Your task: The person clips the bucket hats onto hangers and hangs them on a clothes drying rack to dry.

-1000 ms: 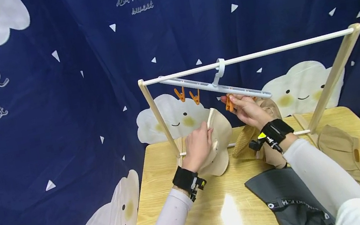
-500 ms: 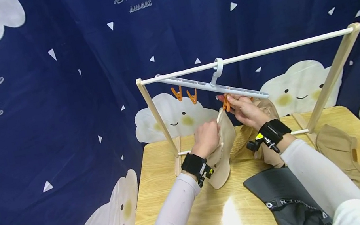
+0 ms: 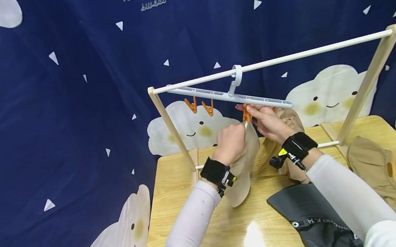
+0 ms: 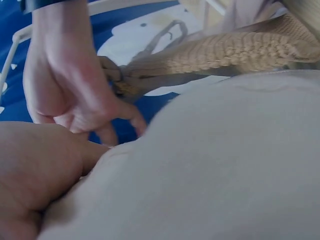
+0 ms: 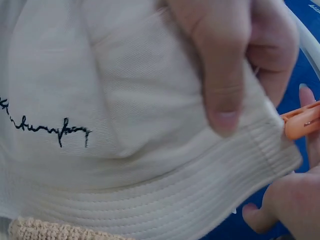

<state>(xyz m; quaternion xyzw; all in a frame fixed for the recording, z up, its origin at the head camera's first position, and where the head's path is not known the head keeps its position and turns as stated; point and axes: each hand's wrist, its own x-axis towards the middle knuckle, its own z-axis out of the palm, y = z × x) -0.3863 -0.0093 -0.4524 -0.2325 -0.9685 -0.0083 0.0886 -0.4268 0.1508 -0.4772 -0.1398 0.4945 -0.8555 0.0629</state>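
My left hand (image 3: 231, 143) grips a cream bucket hat (image 3: 241, 184) by its edge, thumb on the outside. Dark stitched script shows on the hat's crown (image 5: 145, 100) in the right wrist view. With thumb and fingers my right hand (image 3: 270, 123) pinches an orange clip (image 3: 246, 113) under the pale blue hanger (image 3: 220, 94). The clip's tip is right at the hat's edge, close to where the brim meets the crown. Two more orange clips hang from the hanger's left part.
The hanger hooks over a rack's white rod (image 3: 309, 53). Behind my right hand hang a tan knit piece (image 3: 265, 156) and a beige cloth item (image 3: 293, 120). A dark grey hat (image 3: 304, 206) and a tan garment (image 3: 372, 163) lie on the wooden table (image 3: 176, 180).
My left hand has moved right and slightly up with the cream hat, bringing its edge to the orange clip. My right hand and the hanger have shifted slightly left.
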